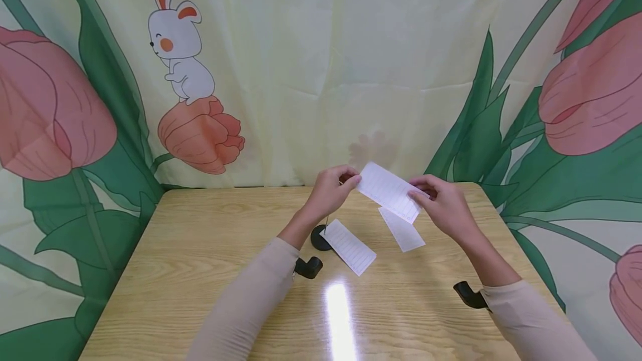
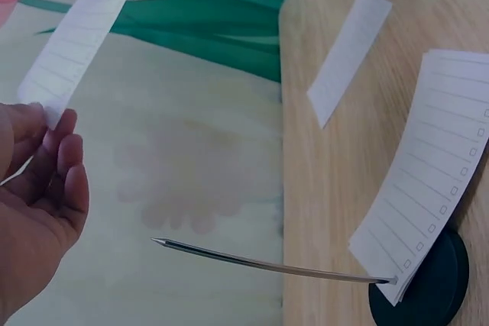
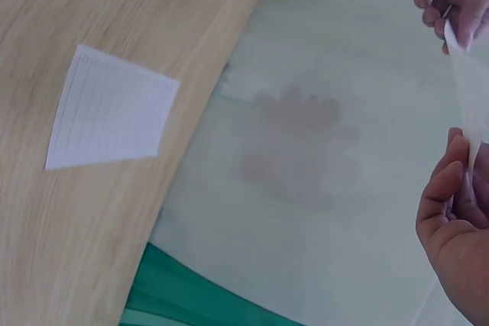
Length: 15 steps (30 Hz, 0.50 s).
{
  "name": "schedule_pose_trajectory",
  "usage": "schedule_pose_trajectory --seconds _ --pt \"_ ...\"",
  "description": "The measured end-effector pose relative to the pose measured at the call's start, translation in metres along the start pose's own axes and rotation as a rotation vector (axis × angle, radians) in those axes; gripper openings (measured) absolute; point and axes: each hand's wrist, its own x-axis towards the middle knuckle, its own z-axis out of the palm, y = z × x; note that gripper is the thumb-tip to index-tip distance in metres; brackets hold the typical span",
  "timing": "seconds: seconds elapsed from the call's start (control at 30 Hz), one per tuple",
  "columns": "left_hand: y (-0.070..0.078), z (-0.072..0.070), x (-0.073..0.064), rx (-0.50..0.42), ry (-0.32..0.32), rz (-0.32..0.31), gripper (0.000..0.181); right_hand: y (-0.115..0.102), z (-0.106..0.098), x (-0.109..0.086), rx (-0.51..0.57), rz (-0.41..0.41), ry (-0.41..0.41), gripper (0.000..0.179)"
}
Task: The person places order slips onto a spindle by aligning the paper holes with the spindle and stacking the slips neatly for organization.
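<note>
My left hand (image 1: 332, 189) pinches one corner of a lined paper slip (image 1: 388, 189), held up above the table. At the slip's other end, my right hand (image 1: 443, 205) grips it between thumb and fingers. A bill spike stands below my left hand, with a round black base (image 2: 447, 288) and a thin, pointed metal rod (image 2: 252, 261). Several lined slips (image 2: 435, 150) with small printed boxes along one edge are threaded at one end on the rod, low by the base. Another paper slip (image 3: 111, 112) lies on the table, partly behind the held one in the head view.
The wooden table (image 1: 210, 272) ends at a curtain (image 1: 301, 71) printed with tulips and a rabbit. Black curved mounts (image 1: 308, 267) sit at both wrists. A bright light reflection lies on the table's near part.
</note>
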Motion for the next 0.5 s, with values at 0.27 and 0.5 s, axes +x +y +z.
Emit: schedule_pose_trajectory --seconds 0.27,0.5 --pt "-0.002 -0.006 -0.001 -0.003 0.024 -0.013 0.016 -0.004 0.015 0.002 0.035 0.0 -0.018 0.022" --pt "-0.006 -0.016 -0.006 0.035 -0.001 -0.013 0.015 -0.004 0.032 0.001 0.076 0.018 -0.037 0.023"
